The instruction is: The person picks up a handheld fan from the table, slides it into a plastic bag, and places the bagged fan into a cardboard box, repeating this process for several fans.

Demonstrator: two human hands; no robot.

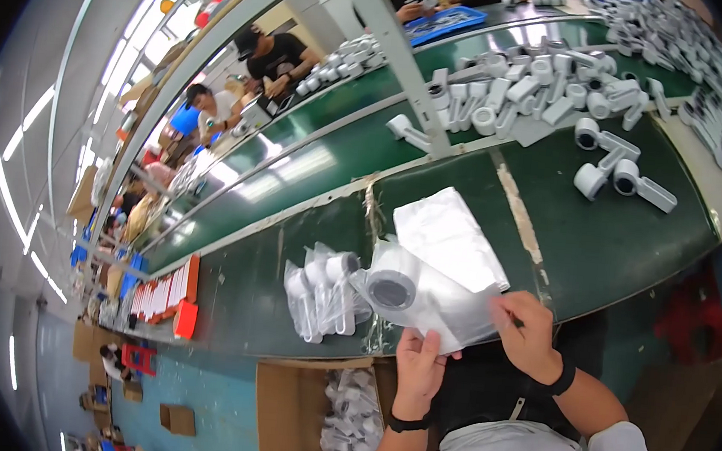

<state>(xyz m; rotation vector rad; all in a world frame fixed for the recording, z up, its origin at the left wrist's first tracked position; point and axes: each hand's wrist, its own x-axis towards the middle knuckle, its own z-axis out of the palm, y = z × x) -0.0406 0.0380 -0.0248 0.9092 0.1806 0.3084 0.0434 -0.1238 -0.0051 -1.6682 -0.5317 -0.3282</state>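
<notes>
In front of me, a white handled device (392,281) with a round barrel head and grey end sits inside a clear plastic bag (445,300). My left hand (422,364) is closed on the bag's near side, around the device's handle end. Fingers of my right hand (528,328) are pinched together at the bag's right end. Just beyond lies a stack of flat clear bags (446,233) on the green bench. To the left of the held device, several bagged devices (320,295) lie side by side.
Loose unbagged devices (627,176) lie at the right, with a large heap (527,90) behind. A metal post (401,57) rises from the bench. Below its front edge stands a cardboard box (293,417) of bagged devices. An orange bin (185,320) is at the far left. Co-workers sit across.
</notes>
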